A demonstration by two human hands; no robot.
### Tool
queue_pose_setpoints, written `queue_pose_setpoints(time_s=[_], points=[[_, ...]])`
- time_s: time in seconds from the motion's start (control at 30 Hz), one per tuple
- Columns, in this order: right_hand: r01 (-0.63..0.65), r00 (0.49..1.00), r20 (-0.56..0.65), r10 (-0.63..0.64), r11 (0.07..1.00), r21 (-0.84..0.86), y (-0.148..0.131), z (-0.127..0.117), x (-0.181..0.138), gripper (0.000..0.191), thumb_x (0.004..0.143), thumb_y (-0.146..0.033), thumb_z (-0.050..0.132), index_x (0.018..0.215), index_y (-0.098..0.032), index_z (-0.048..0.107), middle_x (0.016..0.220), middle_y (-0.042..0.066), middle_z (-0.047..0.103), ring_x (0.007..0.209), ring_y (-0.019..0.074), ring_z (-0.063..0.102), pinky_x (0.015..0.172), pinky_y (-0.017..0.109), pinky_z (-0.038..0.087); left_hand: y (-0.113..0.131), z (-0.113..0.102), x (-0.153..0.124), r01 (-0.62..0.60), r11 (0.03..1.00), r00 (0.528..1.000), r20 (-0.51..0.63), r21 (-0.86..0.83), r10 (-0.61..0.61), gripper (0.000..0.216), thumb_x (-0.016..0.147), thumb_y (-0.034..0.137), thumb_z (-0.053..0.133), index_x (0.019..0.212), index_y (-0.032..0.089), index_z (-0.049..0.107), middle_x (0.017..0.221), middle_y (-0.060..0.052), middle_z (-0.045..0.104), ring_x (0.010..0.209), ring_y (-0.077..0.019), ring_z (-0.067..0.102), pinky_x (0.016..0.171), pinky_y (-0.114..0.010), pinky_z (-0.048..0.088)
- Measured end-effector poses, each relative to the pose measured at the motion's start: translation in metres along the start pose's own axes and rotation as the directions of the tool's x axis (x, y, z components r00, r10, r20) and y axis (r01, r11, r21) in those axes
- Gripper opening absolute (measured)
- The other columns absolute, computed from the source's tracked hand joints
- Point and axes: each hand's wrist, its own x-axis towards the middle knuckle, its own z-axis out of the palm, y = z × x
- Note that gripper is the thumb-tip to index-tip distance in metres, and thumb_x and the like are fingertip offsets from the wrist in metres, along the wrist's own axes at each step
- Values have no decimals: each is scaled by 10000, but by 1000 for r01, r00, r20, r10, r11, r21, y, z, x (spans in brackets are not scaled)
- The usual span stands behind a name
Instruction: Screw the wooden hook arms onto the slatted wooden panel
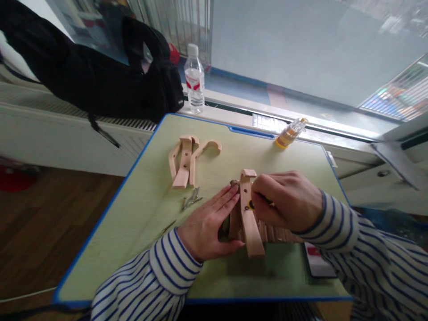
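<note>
A wooden assembly (pixel 249 223) of hooked pieces and slats lies near the front of the green desk (pixel 140 214). My left hand (pixel 209 225) lies flat against its left side, fingers stretched out and pressing on it. My right hand (pixel 284 200) is closed in a pinch over the top wooden piece, gripping a small dark and yellow tool whose tip meets the wood. Both sleeves are striped blue and white.
Loose wooden hook pieces (pixel 187 158) lie at the desk's back left, with several screws (pixel 191 198) beside them. A small yellow bottle (pixel 289 133) lies at the back edge. A water bottle (pixel 194 80) and a black bag (pixel 110 76) sit on the sill. A phone (pixel 317 263) lies at front right.
</note>
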Motion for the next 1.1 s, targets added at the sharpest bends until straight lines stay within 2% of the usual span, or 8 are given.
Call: queue_pose_setpoints(time_s=[0.23, 0.37, 0.43, 0.53, 0.67, 0.8, 0.93, 1.1], points=[[-157, 984, -101, 146, 982, -108, -12, 6, -6, 109, 844, -213, 407, 739, -190, 422, 522, -71, 413, 423, 66, 360, 439, 229, 235, -1, 2, -2, -13, 996, 1000, 15, 84, 12, 924, 729, 566, 603, 1418, 74, 235, 1489, -186, 233, 1389, -307, 163, 1128, -501, 240], [-342, 932, -194, 306, 919, -194, -24, 11, -10, 140, 881, -250, 383, 764, -189, 429, 507, -73, 415, 419, 70, 400, 452, 237, 221, -1, 1, -1, -13, 995, 999, 37, 99, 10, 916, 727, 559, 608, 1412, 66, 252, 1491, -188, 224, 1391, -308, 150, 1135, -501, 222], [-371, 924, -181, 337, 906, -205, -28, 10, -10, 154, 890, -276, 368, 770, -195, 420, 503, -73, 410, 419, 77, 399, 454, 245, 206, -2, 1, -1, -20, 994, 999, 30, 105, 17, 909, 728, 560, 604, 1411, 72, 255, 1489, -187, 232, 1390, -307, 159, 1132, -503, 230], [-347, 937, -31, 347, 925, -155, -29, 1, -9, 156, 889, -323, 356, 791, -208, 396, 526, -73, 419, 430, 85, 384, 453, 255, 184, -3, 2, -2, -30, 994, 999, 21, 104, 28, 911, 729, 564, 601, 1411, 70, 254, 1488, -187, 234, 1390, -309, 158, 1135, -502, 226], [-293, 946, 135, 296, 955, -38, -26, -13, -6, 120, 849, -326, 381, 800, -216, 371, 676, -33, 484, 549, 104, 409, 495, 257, 240, -3, 3, -2, -34, 995, 999, 13, 92, 33, 889, 733, 546, 606, 1407, 75, 267, 1490, -180, 234, 1391, -309, 151, 1141, -499, 210], [-290, 940, 185, 287, 957, -13, -13, -18, -6, 140, 884, -312, 335, 834, -201, 405, 666, -40, 451, 534, 95, 345, 509, 265, 249, -2, 2, -1, -26, 996, 999, 21, 86, 24, 907, 728, 543, 612, 1408, 59, 258, 1492, -194, 216, 1392, -306, 149, 1135, -502, 216], [-133, 975, 197, 103, 981, 143, 0, -16, -7, 113, 878, -272, 385, 902, -177, 440, 633, -62, 438, 523, 81, 343, 504, 248, 269, 0, 1, -1, -10, 997, 1000, 24, 72, 8, 903, 728, 546, 616, 1409, 70, 261, 1488, -191, 231, 1391, -305, 155, 1130, -504, 222], [7, 988, 155, -27, 992, 125, 9, -15, -1, 96, 801, -225, 464, 887, -187, 480, 609, -76, 435, 508, 72, 338, 491, 240, 264, 0, 0, -1, -4, 999, 1000, 22, 50, 3, 899, 730, 560, 612, 1408, 80, 268, 1491, -182, 230, 1392, -308, 148, 1129, -503, 221]])
